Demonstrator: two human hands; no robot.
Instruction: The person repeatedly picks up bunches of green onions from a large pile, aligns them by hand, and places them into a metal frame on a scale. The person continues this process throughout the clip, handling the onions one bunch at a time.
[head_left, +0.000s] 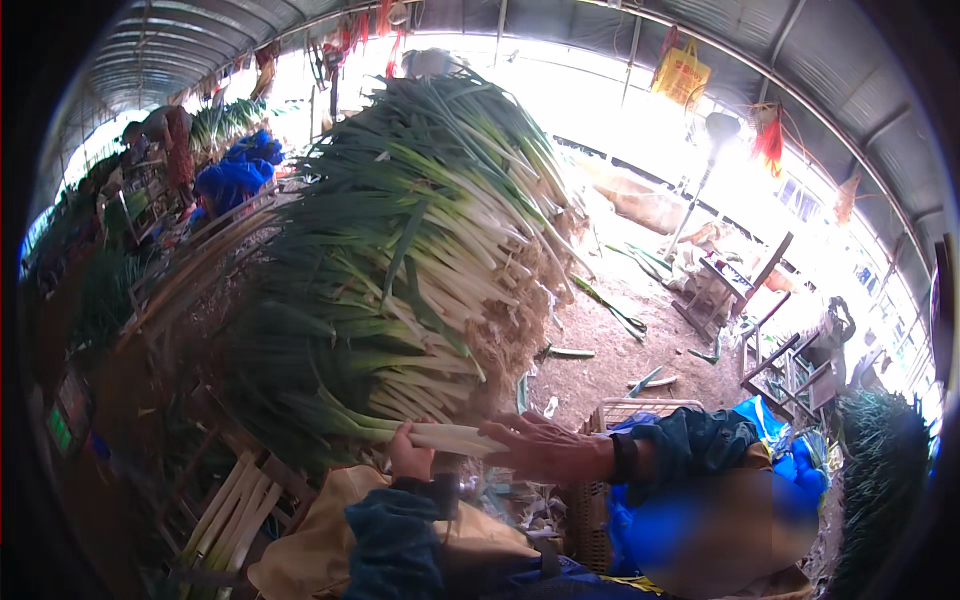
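My left hand (412, 454) is closed around the pale stem of a large green onion (454, 439), held level above my lap. At the stem's root end, my right hand (544, 448) lies against it with the fingers spread and slightly blurred; whether it grips is unclear. The onion's green leaves run left, beside a big heap of green onions (450, 277) with white stems and brown roots pointing right. Several trimmed white-stemmed onions (232, 510) rest on a wooden rack at lower left.
A plastic crate (589, 525) with blue sheeting stands at my right. Wooden stools (795, 375) and loose leaves lie on the dirt floor. Another onion pile (881, 457) is at far right. A person (176, 142) bends over at upper left, near blue bags (232, 180).
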